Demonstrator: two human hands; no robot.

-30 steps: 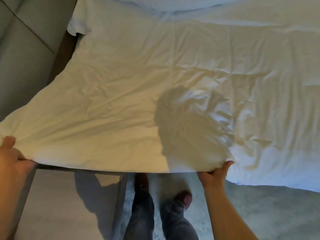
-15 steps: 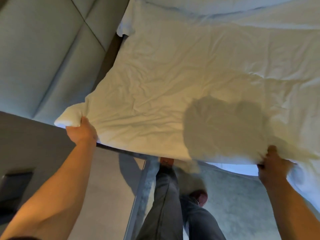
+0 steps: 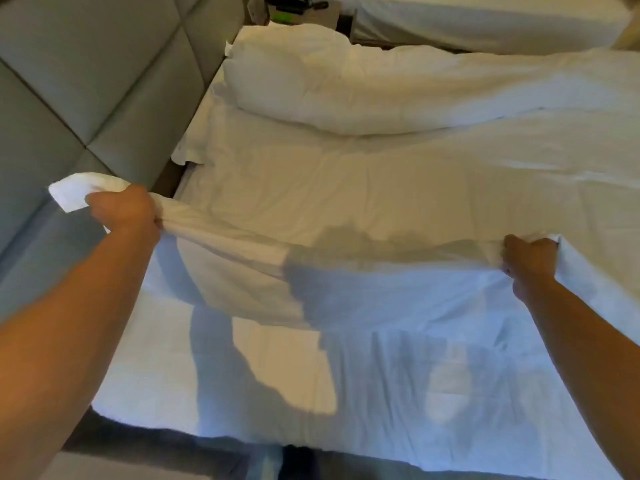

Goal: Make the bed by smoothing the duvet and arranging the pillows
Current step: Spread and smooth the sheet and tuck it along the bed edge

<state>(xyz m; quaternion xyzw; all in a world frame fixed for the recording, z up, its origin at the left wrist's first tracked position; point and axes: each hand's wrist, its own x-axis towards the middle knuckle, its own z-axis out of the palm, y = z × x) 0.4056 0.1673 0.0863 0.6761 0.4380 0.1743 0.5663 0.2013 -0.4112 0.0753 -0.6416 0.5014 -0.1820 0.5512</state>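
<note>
From the head view, the white duvet point(image 3: 346, 188) lies across the bed, and its near edge is lifted clear of the sheet point(image 3: 398, 382) and stretched as a taut, gathered band between the two hands. The left hand point(image 3: 123, 209) is out near the padded grey headboard point(image 3: 86, 81), with its fingers point(image 3: 100, 204) curled tight round the bunched corner of the duvet. A short tuft of fabric sticks out past the fist towards the headboard. The right hand point(image 3: 530, 261) is well apart from it along the same edge, its fingers clamped on a crumpled fold with the knuckles facing up. Beyond the held edge the duvet spreads flat and lightly creased, lit warm, with the person's shadow falling across its middle. Below the edge the cloth sags, and the sheet underneath is in bluish shade with one bright patch. At the far side of the bed a plump white pillow point(image 3: 294, 74) lies against the headboard end, touching the duvet; I cannot tell whether it is one pillow or more. Past it stands a nightstand point(image 3: 325, 15) with dark items on it that are too small to make out. A second white bed point(image 3: 485, 22) stands beside the nightstand. A strip of dark floor point(image 3: 145, 441) shows at the bottom edge.
</note>
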